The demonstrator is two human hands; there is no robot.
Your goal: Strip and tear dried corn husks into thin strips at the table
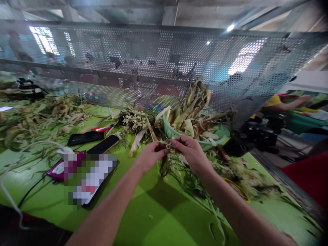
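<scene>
Both hands meet over the green table [123, 212], in front of a pale green basket [174, 134] with dried husks [191, 112] in it. Fingers bent, my left hand [151, 155] pinches the left side of a small dried plant piece [169, 145]. From the right, my right hand [191, 153] closes thumb and forefinger on the same piece. A darker dry part hangs below the fingertips. Green and dry stems [191, 181] lie under my right hand and forearm. Pale dried flower heads [135, 121] are heaped left of the basket.
Two dark phones [85, 137] [104, 144], a red cutter [104, 128] and a purple packet [57, 171] lie at left, near a white cable [10, 194]. A perforated metal screen [143, 65] stands behind. A person's arm [294, 102] shows at far right.
</scene>
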